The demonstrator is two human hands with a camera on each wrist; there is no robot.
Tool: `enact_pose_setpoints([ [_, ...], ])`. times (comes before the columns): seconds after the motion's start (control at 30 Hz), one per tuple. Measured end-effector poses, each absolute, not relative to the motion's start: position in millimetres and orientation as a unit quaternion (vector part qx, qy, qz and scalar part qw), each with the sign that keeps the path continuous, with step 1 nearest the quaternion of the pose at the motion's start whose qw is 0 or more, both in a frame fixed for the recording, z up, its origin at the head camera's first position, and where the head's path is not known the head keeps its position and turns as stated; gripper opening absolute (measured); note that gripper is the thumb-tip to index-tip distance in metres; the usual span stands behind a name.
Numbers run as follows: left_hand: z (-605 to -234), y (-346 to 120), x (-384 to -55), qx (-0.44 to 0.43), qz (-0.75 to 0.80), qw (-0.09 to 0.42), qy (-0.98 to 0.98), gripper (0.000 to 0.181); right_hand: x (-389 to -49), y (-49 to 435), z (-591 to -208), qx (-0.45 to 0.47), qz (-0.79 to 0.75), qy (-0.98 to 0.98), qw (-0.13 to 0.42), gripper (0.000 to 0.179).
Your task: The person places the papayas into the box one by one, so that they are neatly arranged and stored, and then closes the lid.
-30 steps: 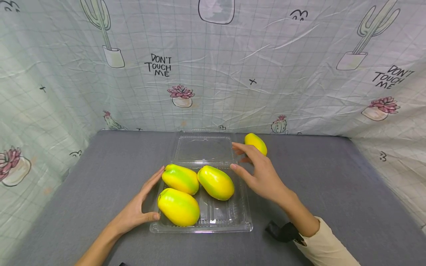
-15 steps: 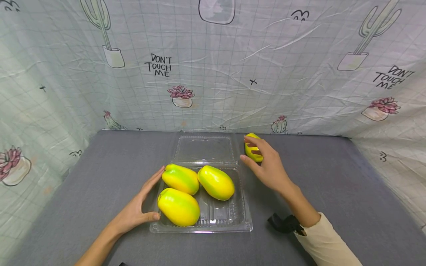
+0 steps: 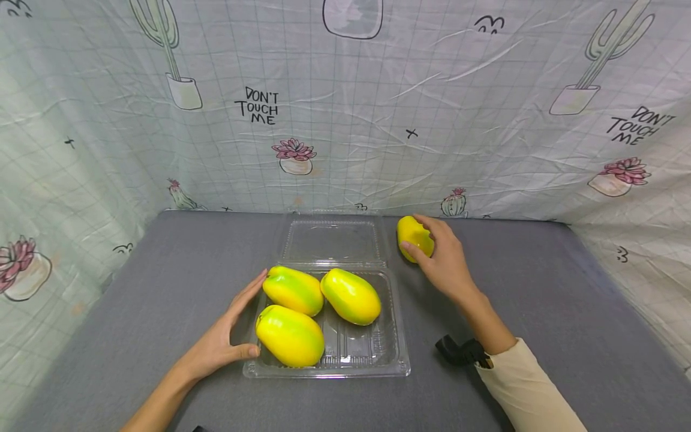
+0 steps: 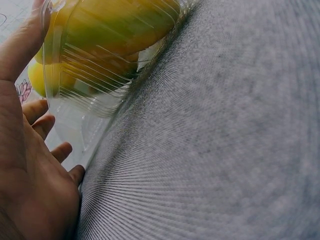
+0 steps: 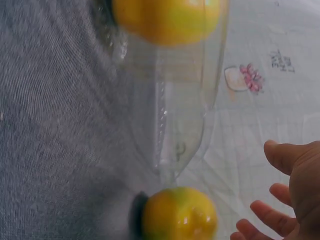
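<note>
A clear plastic clamshell box (image 3: 326, 372) lies open on the grey table, its lid (image 3: 332, 240) folded back. Inside are two yellow-green papayas (image 3: 291, 337) at the left and one papaya (image 3: 351, 297) at the back right. My left hand (image 3: 221, 339) rests along the box's left wall, thumb and fingers spread. Beyond the right side of the lid lies another papaya (image 3: 411, 231). My right hand (image 3: 447, 261) is over its right side in the head view, thumb and fingers apart. From the right wrist, that papaya (image 5: 180, 215) shows beside the spread fingers (image 5: 272, 218).
A printed curtain (image 3: 345, 150) rises behind the grey table (image 3: 518, 288) and along both sides. A black strap (image 3: 461, 351) hangs at my right wrist, by the beige sleeve (image 3: 526, 390).
My right hand has moved right from beside the lid, across the far papaya to its right side. The left hand, the box and the papayas have stayed put.
</note>
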State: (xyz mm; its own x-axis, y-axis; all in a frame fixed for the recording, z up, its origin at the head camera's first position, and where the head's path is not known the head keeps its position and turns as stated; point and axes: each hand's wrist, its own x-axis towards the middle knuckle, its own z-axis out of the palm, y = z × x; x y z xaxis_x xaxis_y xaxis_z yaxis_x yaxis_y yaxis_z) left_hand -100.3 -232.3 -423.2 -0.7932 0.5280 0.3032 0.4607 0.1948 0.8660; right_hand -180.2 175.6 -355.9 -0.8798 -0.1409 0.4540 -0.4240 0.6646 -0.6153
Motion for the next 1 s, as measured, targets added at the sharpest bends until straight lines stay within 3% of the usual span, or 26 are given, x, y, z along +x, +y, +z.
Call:
enact_pose_setpoints([
  [0.8,-422.8,-232.1,-101.1,0.323,0.548,0.028,0.771,0.099,-205.8,191.7,-380.4,0.078,0.358,-0.925,0.095,0.072],
  [1.0,-423.0,-232.1,-101.3,0.323,0.55,0.027,0.77,0.099,-208.6,189.9,-383.3,0.07,0.359,-0.928,0.079,0.069],
])
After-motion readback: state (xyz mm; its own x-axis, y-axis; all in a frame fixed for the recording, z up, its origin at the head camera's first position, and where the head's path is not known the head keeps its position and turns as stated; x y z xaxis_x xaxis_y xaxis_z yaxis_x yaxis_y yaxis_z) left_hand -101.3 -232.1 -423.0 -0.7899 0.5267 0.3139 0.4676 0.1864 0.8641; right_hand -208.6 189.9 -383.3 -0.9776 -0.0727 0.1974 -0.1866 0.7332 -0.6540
